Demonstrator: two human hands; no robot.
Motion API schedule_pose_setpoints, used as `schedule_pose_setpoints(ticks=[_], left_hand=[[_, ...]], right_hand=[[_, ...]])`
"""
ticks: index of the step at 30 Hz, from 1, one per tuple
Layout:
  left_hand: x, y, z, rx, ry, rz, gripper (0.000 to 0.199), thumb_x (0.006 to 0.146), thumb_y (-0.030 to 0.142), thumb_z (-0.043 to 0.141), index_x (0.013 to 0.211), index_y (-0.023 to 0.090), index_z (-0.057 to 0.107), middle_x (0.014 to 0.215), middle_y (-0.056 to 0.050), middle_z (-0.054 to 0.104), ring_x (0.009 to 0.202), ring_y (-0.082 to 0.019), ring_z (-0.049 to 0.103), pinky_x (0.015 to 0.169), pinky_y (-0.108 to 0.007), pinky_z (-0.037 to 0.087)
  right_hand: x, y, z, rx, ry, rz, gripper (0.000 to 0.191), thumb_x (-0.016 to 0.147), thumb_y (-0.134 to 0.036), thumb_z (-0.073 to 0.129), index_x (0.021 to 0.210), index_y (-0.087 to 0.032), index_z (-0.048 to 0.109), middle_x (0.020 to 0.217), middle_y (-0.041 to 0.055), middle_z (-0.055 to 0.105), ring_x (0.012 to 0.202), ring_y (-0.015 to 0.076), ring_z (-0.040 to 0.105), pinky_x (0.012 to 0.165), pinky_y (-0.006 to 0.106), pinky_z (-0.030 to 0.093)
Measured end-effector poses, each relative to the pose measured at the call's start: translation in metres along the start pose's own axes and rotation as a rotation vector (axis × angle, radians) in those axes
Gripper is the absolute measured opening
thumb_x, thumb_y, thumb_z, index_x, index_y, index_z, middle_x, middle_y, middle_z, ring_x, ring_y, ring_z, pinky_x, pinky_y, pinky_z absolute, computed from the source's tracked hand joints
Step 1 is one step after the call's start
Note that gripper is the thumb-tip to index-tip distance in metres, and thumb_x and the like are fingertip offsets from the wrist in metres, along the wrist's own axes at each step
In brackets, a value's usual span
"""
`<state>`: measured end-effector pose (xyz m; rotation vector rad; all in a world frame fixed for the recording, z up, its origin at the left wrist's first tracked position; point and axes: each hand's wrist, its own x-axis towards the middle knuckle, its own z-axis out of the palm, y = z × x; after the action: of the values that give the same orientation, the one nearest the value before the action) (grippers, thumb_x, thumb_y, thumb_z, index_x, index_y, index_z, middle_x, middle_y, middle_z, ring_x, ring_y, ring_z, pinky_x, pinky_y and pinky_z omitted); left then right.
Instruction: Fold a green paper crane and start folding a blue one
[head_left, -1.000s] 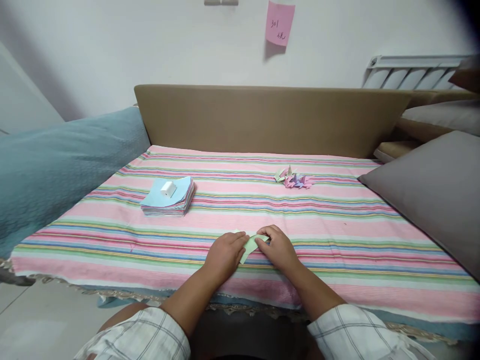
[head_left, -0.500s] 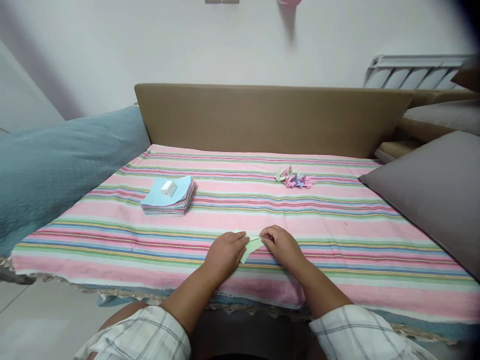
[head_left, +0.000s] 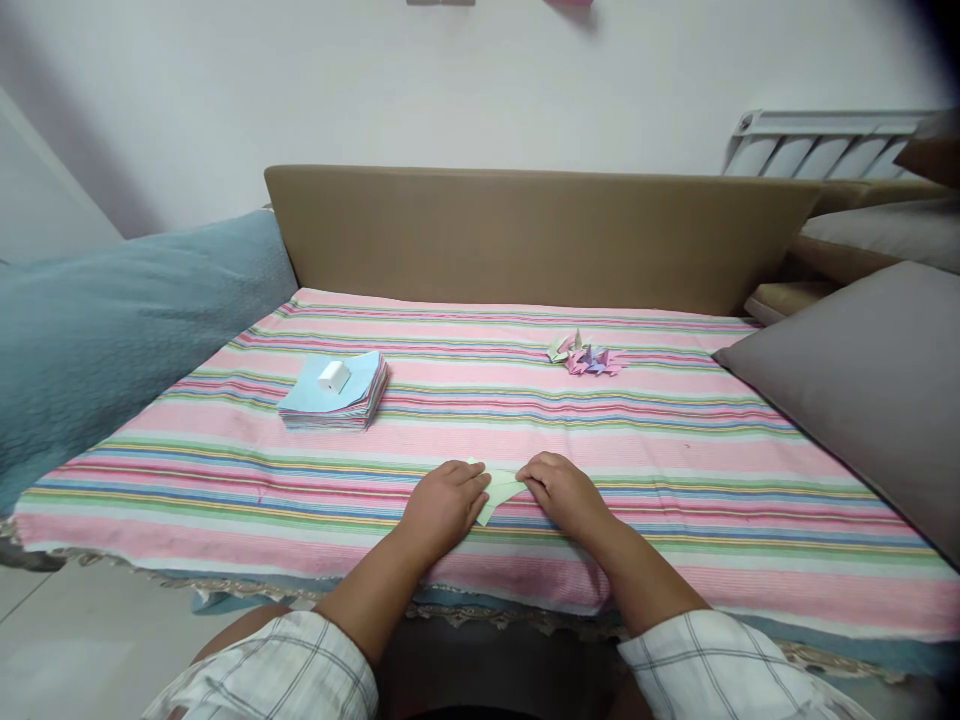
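A folded piece of light green paper (head_left: 501, 487) lies on the striped cloth near the front edge. My left hand (head_left: 448, 505) rests on its left part, fingers together and pressing it against the cloth, hiding some of it. On the other side, my right hand (head_left: 564, 492) pinches the paper's right tip between thumb and fingers. Part of the paper shows between the two hands, with one corner pointing toward me.
On the striped cloth (head_left: 465, 370), a stack of coloured paper (head_left: 334, 395) with a small white block (head_left: 334, 376) on top is at left. Several folded paper figures (head_left: 589, 358) lie farther back. A grey cushion (head_left: 862, 370) is at right, a blue-covered armrest (head_left: 150, 310) at left.
My left hand has shifted slightly left, and a little more of the green paper's surface shows between the hands. The right hand still pinches the tip.
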<state>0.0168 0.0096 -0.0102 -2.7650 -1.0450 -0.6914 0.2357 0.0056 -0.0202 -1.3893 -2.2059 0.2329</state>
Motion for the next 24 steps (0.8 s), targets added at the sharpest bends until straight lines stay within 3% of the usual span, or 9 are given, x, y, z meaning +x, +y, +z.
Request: schedule_pose_setpoints(ticks=[24], left_hand=[[-0.0010,-0.0028,0.0008,0.071,-0.084,-0.028,0.029,0.087,0.026,0.049,0.113,0.018,0.060,0.114,-0.009,0.063,0.099,-0.021,0.058,0.089,-0.038,0.047]], right_hand=[[-0.0019,-0.0057,-0.0013,-0.151,-0.031,-0.050,0.023,0.086,-0.013,0.051,0.098,-0.023,0.069,0.082,0.0039,0.061,0.082,0.0159,0.054,0.072,0.026,0.044]])
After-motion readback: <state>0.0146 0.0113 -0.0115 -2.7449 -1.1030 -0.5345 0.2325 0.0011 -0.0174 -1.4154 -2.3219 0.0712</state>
